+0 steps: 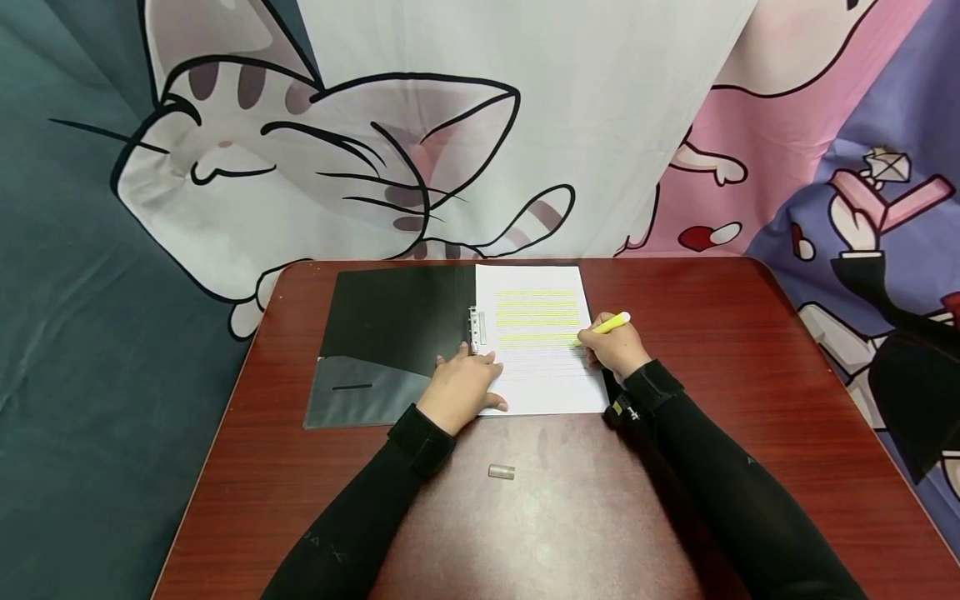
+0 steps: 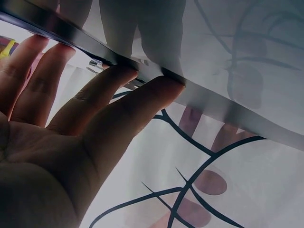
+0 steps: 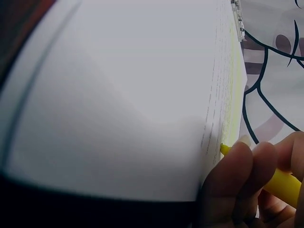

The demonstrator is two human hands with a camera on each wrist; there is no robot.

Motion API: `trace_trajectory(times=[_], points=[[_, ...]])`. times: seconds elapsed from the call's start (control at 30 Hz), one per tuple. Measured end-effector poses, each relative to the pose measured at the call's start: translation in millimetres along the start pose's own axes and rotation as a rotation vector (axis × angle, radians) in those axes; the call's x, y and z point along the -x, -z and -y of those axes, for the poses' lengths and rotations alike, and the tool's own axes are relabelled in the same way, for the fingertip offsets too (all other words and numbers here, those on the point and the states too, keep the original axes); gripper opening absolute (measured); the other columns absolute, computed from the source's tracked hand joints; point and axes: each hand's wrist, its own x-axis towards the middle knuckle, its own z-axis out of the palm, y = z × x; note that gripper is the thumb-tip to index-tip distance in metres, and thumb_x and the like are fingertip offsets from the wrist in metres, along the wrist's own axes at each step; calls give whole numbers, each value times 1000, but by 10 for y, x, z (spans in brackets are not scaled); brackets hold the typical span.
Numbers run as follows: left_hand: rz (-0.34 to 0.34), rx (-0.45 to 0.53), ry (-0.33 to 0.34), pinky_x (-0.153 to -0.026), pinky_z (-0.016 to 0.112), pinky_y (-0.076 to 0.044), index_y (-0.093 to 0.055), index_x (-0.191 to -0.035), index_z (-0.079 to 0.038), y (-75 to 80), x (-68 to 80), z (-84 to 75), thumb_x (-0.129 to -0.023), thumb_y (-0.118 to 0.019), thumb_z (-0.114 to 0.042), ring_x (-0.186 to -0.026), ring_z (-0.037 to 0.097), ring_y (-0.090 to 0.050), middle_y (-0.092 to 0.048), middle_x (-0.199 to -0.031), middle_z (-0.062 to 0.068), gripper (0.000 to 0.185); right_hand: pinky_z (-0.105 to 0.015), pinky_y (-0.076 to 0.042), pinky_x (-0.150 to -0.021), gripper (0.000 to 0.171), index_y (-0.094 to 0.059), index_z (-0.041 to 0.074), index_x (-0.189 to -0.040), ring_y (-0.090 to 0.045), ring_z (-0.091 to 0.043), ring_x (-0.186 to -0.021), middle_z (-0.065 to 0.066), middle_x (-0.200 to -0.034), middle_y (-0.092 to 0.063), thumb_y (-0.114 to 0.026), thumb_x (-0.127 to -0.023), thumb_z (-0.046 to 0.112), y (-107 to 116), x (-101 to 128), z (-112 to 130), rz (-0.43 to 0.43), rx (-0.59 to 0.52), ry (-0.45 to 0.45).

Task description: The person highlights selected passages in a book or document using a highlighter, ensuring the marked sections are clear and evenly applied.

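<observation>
Left hand point(image 1: 461, 390) spread, right hand point(image 1: 619, 348) curled, apparently in a fingertip pinch.

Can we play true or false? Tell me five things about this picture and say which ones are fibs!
1. The folder lies open on the table. True.
2. The left hand holds the yellow highlighter. False: the right hand holds it, while the left lies over the left edge of the paper.
3. A small grey cylinder lies on the table. True.
4. The yellow lines are only at the bottom of the paper. False: they are in its upper part.
5. The sleeves are white. False: they are black.
</observation>
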Motion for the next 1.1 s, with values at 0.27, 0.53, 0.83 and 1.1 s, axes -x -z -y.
trace_trajectory(times=[0.27,0.53,0.83,1.1], points=[[14,14,10,-105,83,-57,-79,-145,-16,278,92,-132,-93,-87,-53,-154,54,-60,-72,-160,7,64,-28,-54,-60,17,-52,7,-92,-57,-15,-59,-3,-69,-63,-63,-105,8,14,-8,-19,10,-39,7],[15,-4,14,-106,82,-57,-79,-146,-17,294,97,-147,-92,-85,-55,-154,52,-60,-71,-160,6,65,-30,-53,-60,18,-50,7,-91,-56,-17,-61,-5,-70,-62,-63,-104,7,33,31,0,-2,-53,3],[16,-3,11,-106,82,-57,-79,-145,-17,290,95,-149,-92,-85,-55,-154,53,-60,-71,-161,7,66,-28,-57,-61,18,-51,8,-91,-59,-15,-60,-3,-69,-62,-63,-105,8,55,32,-29,-8,-56,-7],[17,-6,7,-105,82,-58,-79,-145,-17,283,104,-151,-93,-85,-54,-153,54,-60,-71,-160,7,65,-27,-59,-62,17,-51,8,-91,-60,-15,-64,-4,-71,-61,-63,-104,7,64,43,-35,-29,-43,-8]])
